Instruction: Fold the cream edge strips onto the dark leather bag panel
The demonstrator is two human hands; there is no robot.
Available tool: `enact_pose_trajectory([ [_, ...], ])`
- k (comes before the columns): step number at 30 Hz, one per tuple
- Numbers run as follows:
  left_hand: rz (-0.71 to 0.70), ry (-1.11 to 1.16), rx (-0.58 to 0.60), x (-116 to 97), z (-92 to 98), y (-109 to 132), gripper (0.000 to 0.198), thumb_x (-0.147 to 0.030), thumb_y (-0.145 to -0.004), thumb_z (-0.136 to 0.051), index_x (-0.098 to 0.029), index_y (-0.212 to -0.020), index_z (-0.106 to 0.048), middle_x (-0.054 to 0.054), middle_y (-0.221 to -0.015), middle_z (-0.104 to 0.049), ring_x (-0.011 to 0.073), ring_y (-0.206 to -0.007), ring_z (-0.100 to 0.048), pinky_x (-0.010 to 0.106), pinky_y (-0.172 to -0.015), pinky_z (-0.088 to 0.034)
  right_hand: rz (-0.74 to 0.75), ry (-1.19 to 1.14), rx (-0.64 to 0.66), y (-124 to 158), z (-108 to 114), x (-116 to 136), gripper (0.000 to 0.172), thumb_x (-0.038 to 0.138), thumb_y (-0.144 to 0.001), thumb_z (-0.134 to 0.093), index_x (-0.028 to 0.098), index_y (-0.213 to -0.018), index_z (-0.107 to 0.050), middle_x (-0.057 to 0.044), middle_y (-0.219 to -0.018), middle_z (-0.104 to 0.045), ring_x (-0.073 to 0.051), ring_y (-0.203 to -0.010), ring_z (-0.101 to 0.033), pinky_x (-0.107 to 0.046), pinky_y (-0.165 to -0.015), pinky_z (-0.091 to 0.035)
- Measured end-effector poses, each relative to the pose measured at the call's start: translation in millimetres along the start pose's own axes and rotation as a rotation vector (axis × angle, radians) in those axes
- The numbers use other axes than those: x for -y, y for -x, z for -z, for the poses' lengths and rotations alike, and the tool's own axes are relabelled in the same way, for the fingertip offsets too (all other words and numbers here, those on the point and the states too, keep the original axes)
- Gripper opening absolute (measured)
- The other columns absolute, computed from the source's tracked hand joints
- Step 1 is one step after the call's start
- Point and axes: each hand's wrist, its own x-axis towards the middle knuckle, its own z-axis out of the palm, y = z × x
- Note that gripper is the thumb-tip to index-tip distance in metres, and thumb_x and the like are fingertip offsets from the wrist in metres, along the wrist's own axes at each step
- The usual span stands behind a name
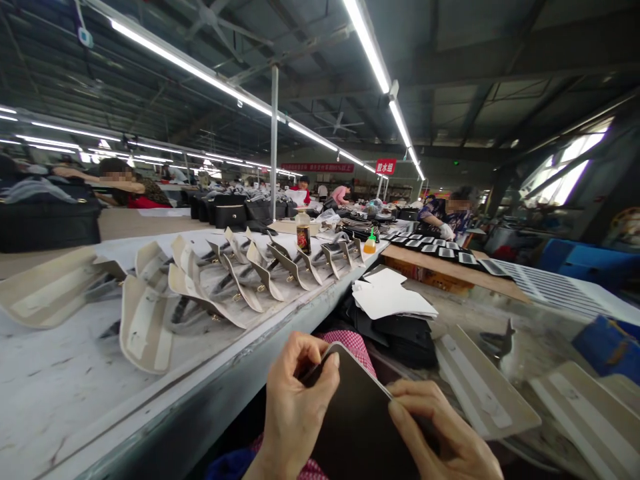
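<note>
A dark, flat panel with a pale edge (pixel 363 420) is held upright between my two hands, close to my lap. My left hand (pixel 300 393) pinches its rounded upper corner between thumb and fingers. Further down the right-hand edge, my right hand (pixel 435 427) grips it the same way, thumb on the near face. Beside the right hand lies a beige panel (pixel 475 393) with a white strip on it. Behind the hands sits a stack of white sheets (pixel 390 297) over black panels (pixel 405 337). The lower part of the held panel runs out of view.
Several curved beige flaps (pixel 145 320) with metal clasps stand along the white-covered table (pixel 60 400) on the left. A dark bottle (pixel 303 233) and a small orange glue bottle (pixel 370 241) stand at its far end. A co-worker (pixel 445 217) is at a board of black pieces.
</note>
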Motion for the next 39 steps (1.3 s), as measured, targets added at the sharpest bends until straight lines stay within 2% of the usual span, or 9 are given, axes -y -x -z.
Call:
enact_pose_trajectory([
  [2,0.056,0.035,0.001,-1,3.9,-2,0.014,-0.024,-0.085,-0.069,-0.023,-0.086,-0.055,-0.005,-0.071,-0.064,0.0117,-0.061,-0.06,0.019,-0.059,-0.05,0.033,0.035,0.033,-1,4,-1,0.014,0.013,-0.09,-0.068,0.025,-0.082,-0.07,-0.001,-0.089,-0.073,-0.016,-0.08,-0.072,-0.021,-0.074,-0.055],
  [5,0.122,-0.022,0.173,-8,14.1,-6,0.028,-0.029,-0.09,-0.065,-0.023,-0.117,-0.06,-0.003,-0.081,-0.069,0.015,-0.071,-0.066,0.022,-0.067,-0.053,0.081,0.069,0.055,-2,7,1,0.015,0.012,-0.092,-0.066,0.024,-0.084,-0.068,-0.001,-0.09,-0.072,-0.016,-0.081,-0.07,-0.022,-0.075,-0.054],
  [7,0.118,-0.085,0.285,-14,19.9,-8,0.015,-0.03,-0.094,-0.059,-0.021,-0.104,-0.067,-0.001,-0.082,-0.068,0.0165,-0.077,-0.066,0.024,-0.072,-0.052,0.102,0.089,0.074,-5,9,5,0.015,0.011,-0.092,-0.066,0.024,-0.084,-0.068,-0.001,-0.091,-0.072,-0.016,-0.082,-0.069,-0.023,-0.075,-0.054],
  [9,0.122,-0.071,0.335,-20,22.9,-8,0.018,-0.031,-0.097,-0.055,-0.021,-0.09,-0.068,0.001,-0.085,-0.07,0.018,-0.083,-0.066,0.025,-0.077,-0.05,0.101,0.098,0.097,-8,10,8,0.015,0.011,-0.093,-0.065,0.023,-0.084,-0.067,-0.001,-0.091,-0.071,-0.016,-0.083,-0.069,-0.024,-0.076,-0.054],
  [13,0.258,0.098,0.38,-23,23.6,-3,0.02,-0.035,-0.098,-0.055,-0.02,-0.093,-0.067,0.004,-0.097,-0.076,0.02,-0.087,-0.068,0.027,-0.082,-0.051,0.077,0.053,0.13,-18,12,11,0.017,0.011,-0.094,-0.065,0.023,-0.081,-0.067,-0.001,-0.089,-0.072,-0.016,-0.083,-0.069,-0.026,-0.076,-0.054],
  [18,0.352,0.264,0.385,-15,26.0,3,0.022,-0.042,-0.096,-0.063,-0.021,-0.092,-0.065,0.003,-0.091,-0.075,0.0188,-0.084,-0.068,0.025,-0.079,-0.052,0.038,0.033,0.183,-26,15,12,0.019,0.013,-0.093,-0.065,0.022,-0.077,-0.068,-0.001,-0.086,-0.073,-0.016,-0.081,-0.07,-0.026,-0.074,-0.054],
  [23,0.441,0.365,0.357,-15,28.3,10,0.028,-0.047,-0.09,-0.071,-0.019,-0.091,-0.066,0.006,-0.098,-0.077,0.0227,-0.09,-0.071,0.026,-0.077,-0.056,0.034,0.01,0.12,-30,12,18,0.022,0.01,-0.087,-0.064,0.022,-0.069,-0.064,0.001,-0.079,-0.072,-0.013,-0.073,-0.068,-0.024,-0.07,-0.052],
  [31,0.506,0.44,0.322,-19,26.4,12,0.028,-0.046,-0.083,-0.079,-0.018,-0.086,-0.071,0.006,-0.092,-0.079,0.0218,-0.087,-0.073,0.028,-0.083,-0.057,0.03,0.015,0.116,-33,7,22,0.021,0.008,-0.084,-0.06,0.021,-0.068,-0.061,0.002,-0.076,-0.071,-0.012,-0.069,-0.068,-0.024,-0.066,-0.051],
  [39,0.647,0.63,0.259,-19,21.9,5,0.022,-0.031,-0.071,-0.089,-0.02,-0.082,-0.073,0.001,-0.074,-0.076,0.0154,-0.064,-0.069,0.021,-0.062,-0.054,0.145,0.073,0.158,-38,10,18,0.023,0.003,-0.086,-0.057,0.021,-0.071,-0.059,0.001,-0.076,-0.069,-0.015,-0.072,-0.063,-0.028,-0.068,-0.05],
])
